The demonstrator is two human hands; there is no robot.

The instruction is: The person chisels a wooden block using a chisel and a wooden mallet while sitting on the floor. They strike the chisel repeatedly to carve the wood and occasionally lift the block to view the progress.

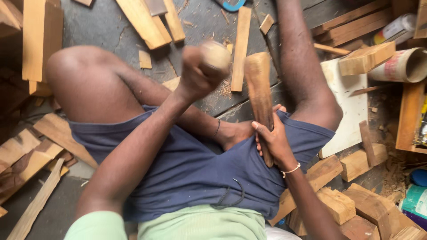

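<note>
**Clearly, the wooden club stands just right of the raised fist**

Going left to right, I see my left hand (pixel 195 73) clenched shut around a pale rounded object (pixel 216 54), lifted above the knee. Just beside it, the wooden club (pixel 259 95) runs nearly upright, top toward the floorboards. My right hand (pixel 272 141) is wrapped tight around its lower end, at my lap.

Long brown wooden piece (pixel 259 95), upright over lap; pale rounded wooden block (pixel 216 54), raised.

The left hand (pixel 195 73) gripped a rounded wooden piece (pixel 216 54), raised above the lap. The right hand (pixel 273 140) clutched a long wooden club (pixel 259 95), upright among scattered offcuts (pixel 147 24).
</note>
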